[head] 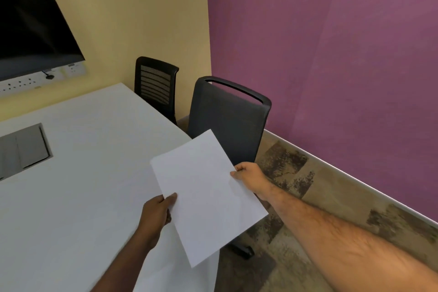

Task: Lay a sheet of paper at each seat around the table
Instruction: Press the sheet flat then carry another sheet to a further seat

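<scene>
- Sheet of paper (208, 197): white and blank, it was held in the air over the right-hand edge of the table (83, 173), tilted, with its near corner out past the table edge above the floor
- The left hand (156, 214) pinched the sheet's left long edge, thumb on top and the other fingers tucked underneath
- The right hand (248, 174) pinched the opposite edge near the far corner, thumb on top, fingers curled below the paper
- Whether the hands held one sheet or several stacked together could not be told
- The table was white, with a grey hatch (23, 147) set into its top toward the left
- A dark grey chair (227, 121) stood pushed close to the table's right side, just beyond the sheet; part of its base showed below the paper
- A second black chair (155, 85) with a slatted back stood farther along the same side, by the yellow wall
- A dark screen (30, 23) hung on the yellow wall above a strip of sockets (35, 80)
- The wall on the right was purple, over a patterned brown floor
</scene>
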A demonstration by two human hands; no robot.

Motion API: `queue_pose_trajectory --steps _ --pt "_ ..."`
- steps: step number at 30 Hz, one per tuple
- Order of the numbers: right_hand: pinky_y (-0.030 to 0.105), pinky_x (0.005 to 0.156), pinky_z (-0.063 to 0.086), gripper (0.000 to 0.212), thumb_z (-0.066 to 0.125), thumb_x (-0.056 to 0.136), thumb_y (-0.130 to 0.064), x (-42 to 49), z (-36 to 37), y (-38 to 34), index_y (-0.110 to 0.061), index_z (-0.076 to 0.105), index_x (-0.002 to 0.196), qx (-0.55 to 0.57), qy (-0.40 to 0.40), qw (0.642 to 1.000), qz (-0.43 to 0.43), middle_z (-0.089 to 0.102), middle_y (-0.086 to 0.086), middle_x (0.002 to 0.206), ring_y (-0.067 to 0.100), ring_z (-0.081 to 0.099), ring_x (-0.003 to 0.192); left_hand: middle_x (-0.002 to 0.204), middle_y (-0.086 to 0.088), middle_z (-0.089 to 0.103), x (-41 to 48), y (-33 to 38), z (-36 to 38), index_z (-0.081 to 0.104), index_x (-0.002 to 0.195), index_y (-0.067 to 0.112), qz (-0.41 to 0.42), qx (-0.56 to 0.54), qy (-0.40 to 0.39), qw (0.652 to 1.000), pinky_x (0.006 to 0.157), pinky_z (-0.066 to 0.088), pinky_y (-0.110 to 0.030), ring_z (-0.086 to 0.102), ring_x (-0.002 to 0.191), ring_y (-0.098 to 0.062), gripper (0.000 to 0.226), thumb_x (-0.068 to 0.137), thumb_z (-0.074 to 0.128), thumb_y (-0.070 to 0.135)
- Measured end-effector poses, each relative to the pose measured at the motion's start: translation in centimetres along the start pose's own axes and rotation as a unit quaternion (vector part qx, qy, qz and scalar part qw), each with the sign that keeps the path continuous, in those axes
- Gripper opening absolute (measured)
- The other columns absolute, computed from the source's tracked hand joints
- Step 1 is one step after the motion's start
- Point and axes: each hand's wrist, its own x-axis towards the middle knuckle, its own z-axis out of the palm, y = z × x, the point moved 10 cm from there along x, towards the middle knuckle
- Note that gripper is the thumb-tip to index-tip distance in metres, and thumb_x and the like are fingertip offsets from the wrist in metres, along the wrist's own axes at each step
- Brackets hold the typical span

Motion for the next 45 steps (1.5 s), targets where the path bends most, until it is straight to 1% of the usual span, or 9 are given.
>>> queue_pose_trajectory --steps 3,8,13,17,22,28,31,37,45 --pt "0.038 0.078 0.06 0.01 0.067 0.089 -0.018 4.0 -1.3 -0.4 -0.01 0.071 0.087 0.005 -0.022 1.0 -0.008 0.073 0.006 0.091 0.023 0.071 0.083 0.055 -0.002 0.041 1.9 1.3 2.0 0.049 0.066 0.013 0.004 0.003 0.022 1.0 0.052 0.034 -0.028 0.036 0.049 -0.015 0.032 0.089 0.068 0.024" --pt "0.042 0.081 0.06 0.012 0.066 0.089 -0.019 10.7 -4.2 -2.2 -0.007 0.069 0.088 0.002 -0.074 0.997 -0.033 0.073 0.008 0.094 0.025 0.071 0.085 0.054 -0.001 0.05 4.4 4.1 6.0 0.058 0.066 0.011 0.008 -0.012 0.089 0.996 0.053 0.037 -0.03 0.042 0.052 -0.019 0.028 0.088 0.07 0.023" --pt "0.041 0.08 0.059 0.011 0.066 0.089 -0.018 15.1 -7.5 -5.5 -0.008 0.067 0.087 -0.016 -0.128 0.989 -0.067 0.072 0.011 0.095 0.027 0.07 0.086 0.079 -0.012 0.067 5.2 7.0 10.0 0.068 0.087 0.001 0.014 -0.07 0.146 0.987 0.073 0.052 -0.044 0.059 0.073 -0.028 0.023 0.087 0.069 0.024" --pt "0.042 0.081 0.057 0.02 0.067 0.088 -0.016 18.1 -9.2 -8.7 0.003 0.067 0.092 -0.024 -0.166 0.981 -0.097 0.071 0.015 0.093 0.024 0.067 0.081 0.069 -0.009 0.053 5.5 8.6 12.1 0.054 0.076 0.01 0.018 -0.09 0.193 0.977 0.063 0.043 -0.035 0.048 0.064 -0.023 0.024 0.087 0.069 0.025" --pt "0.035 0.075 0.056 0.016 0.068 0.089 -0.017 21.8 -9.9 -13.1 -0.002 0.07 0.092 -0.028 -0.209 0.969 -0.126 0.073 0.01 0.092 0.019 0.068 0.079 0.052 0.003 0.04 6.6 11.7 13.0 0.039 0.059 0.016 0.037 -0.097 0.233 0.967 0.055 0.035 -0.032 0.035 0.051 -0.016 0.042 0.087 0.07 0.024" --pt "0.033 0.073 0.057 0.01 0.068 0.089 -0.018 27.4 -9.6 -18.0 -0.011 0.072 0.083 -0.044 -0.238 0.959 -0.15 0.075 0.006 0.086 0.017 0.07 0.075 0.054 0.003 0.04 10.3 16.4 13.3 0.045 0.058 0.017 0.079 -0.116 0.249 0.958 0.055 0.035 -0.032 0.035 0.052 -0.015 0.039 0.086 0.071 0.026" --pt "0.029 0.063 0.056 0.011 0.069 0.089 -0.021 30.3 -9.4 -20.1 -0.016 0.07 0.079 -0.045 -0.254 0.955 -0.144 0.074 0.0 0.078 0.012 0.07 0.067 0.057 0.001 0.04 12.8 18.6 13.4 0.047 0.061 0.015 0.099 -0.138 0.253 0.952 0.053 0.033 -0.031 0.034 0.053 -0.016 0.036 0.085 0.072 0.024" --pt "0.027 0.063 0.052 0.01 0.069 0.089 -0.019 36.5 -9.8 -22.5 -0.009 0.069 0.089 -0.037 -0.264 0.955 -0.128 0.073 0.007 0.087 0.017 0.068 0.072 0.056 0.002 0.047 17.9 21.7 14.8 0.061 0.063 0.012 0.097 -0.141 0.272 0.947 0.052 0.035 -0.03 0.037 0.052 -0.015 0.028 0.084 0.074 0.025" --pt "0.016 0.045 0.048 0.015 0.069 0.089 -0.016 45.1 -9.4 -25.5 -0.012 0.067 0.075 -0.049 -0.307 0.938 -0.152 0.07 0.001 0.071 0.005 0.066 0.051 0.055 0.007 0.058 24.1 24.7 16.6 0.071 0.068 0.011 0.082 -0.135 0.33 0.931 0.051 0.039 -0.029 0.043 0.051 -0.013 0.022 0.084 0.074 0.026"
